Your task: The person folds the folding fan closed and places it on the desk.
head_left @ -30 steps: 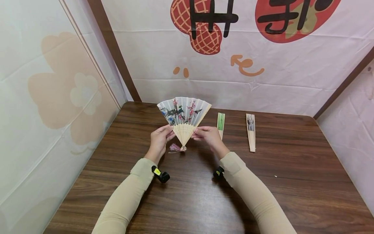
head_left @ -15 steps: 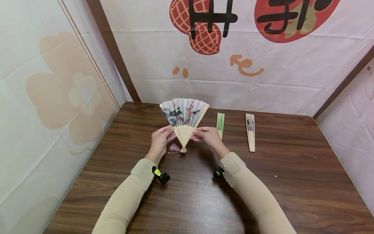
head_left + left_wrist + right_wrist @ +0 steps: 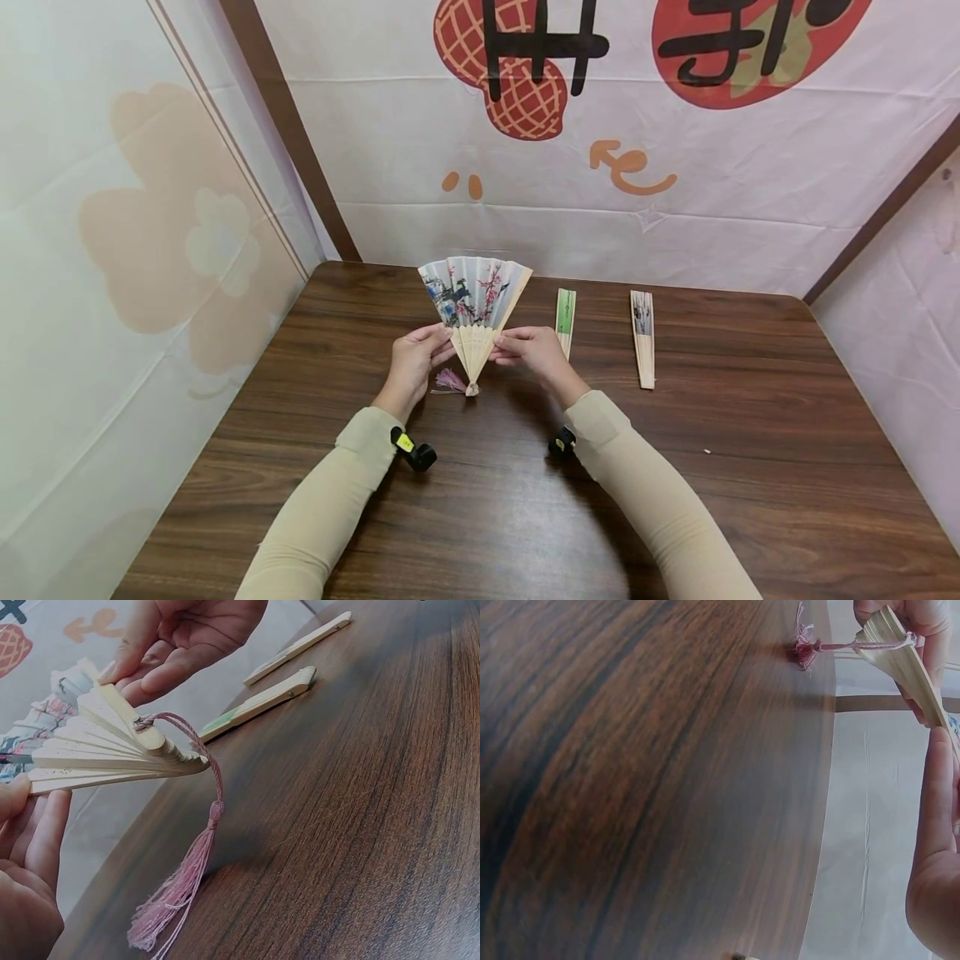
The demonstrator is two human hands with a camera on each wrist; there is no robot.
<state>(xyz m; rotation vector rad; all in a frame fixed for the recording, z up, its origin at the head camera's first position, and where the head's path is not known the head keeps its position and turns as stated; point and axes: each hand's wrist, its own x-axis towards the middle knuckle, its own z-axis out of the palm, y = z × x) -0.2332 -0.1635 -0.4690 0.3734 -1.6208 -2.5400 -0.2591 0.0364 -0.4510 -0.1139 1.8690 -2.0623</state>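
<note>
Two hands are seen above the bench (image 3: 480,500): the left hand (image 3: 411,363) and right hand (image 3: 534,350) each pinch an outer stick of the painted fan (image 3: 474,300). It has been squeezed narrower than a moment ago, so it is likely being folded. Its pink tassel (image 3: 178,889) hangs down. Farther off, two shut fans (image 3: 566,317) lie flat.

**Fans across the worktop**

The half-open fan (image 3: 475,304) stands above the worktop (image 3: 675,467), between the left hand (image 3: 411,362) and right hand (image 3: 536,350). To its right lie two folded fans (image 3: 566,317) (image 3: 643,337) side by side, apart, near the back wall.
</note>
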